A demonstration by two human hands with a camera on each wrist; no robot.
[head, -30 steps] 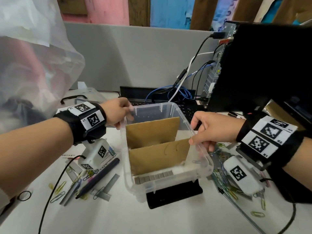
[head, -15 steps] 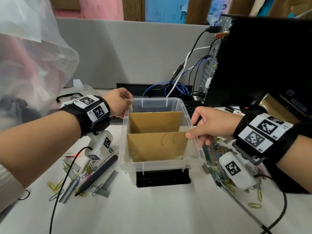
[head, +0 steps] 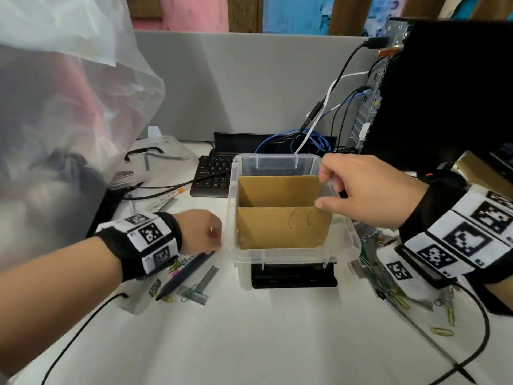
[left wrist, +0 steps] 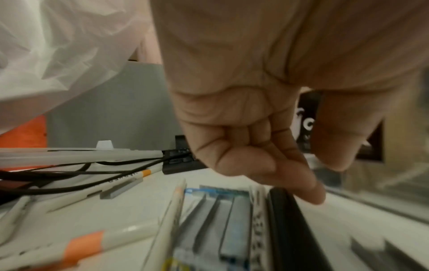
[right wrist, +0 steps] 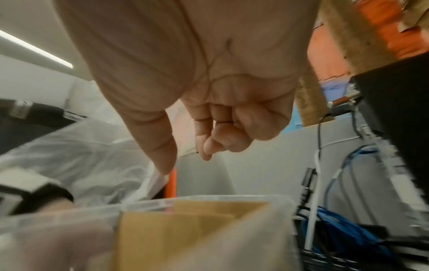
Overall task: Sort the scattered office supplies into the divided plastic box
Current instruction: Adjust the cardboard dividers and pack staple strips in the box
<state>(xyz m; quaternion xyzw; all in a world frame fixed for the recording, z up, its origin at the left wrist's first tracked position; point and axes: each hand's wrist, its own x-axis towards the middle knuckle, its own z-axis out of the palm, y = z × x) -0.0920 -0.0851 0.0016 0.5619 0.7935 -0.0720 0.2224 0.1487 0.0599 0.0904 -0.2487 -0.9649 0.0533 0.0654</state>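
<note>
The clear plastic box [head: 291,255] stands mid-table on a black stand, split by brown cardboard dividers [head: 280,229]. My left hand [head: 202,232] is low on the table just left of the box. Its index finger points down at a dark pen [left wrist: 287,220], with the thumb apart and nothing between them. Staple strips [head: 206,279] and white pens [left wrist: 81,245] lie around that hand. My right hand [head: 361,190] hovers over the box's right rim [right wrist: 209,199] with loosely curled fingers and holds nothing. Paper clips [head: 441,331] lie scattered on the right.
A keyboard [head: 213,173] and tangled cables [head: 311,140] lie behind the box. A black computer tower [head: 444,93] stands at the right, and a big translucent plastic bag [head: 69,120] fills the left. A grey partition closes the back.
Both hands let go of the box, which now stands level. The left hand dropped to the table beside the dark pen. The right hand lifted slightly off the right rim.
</note>
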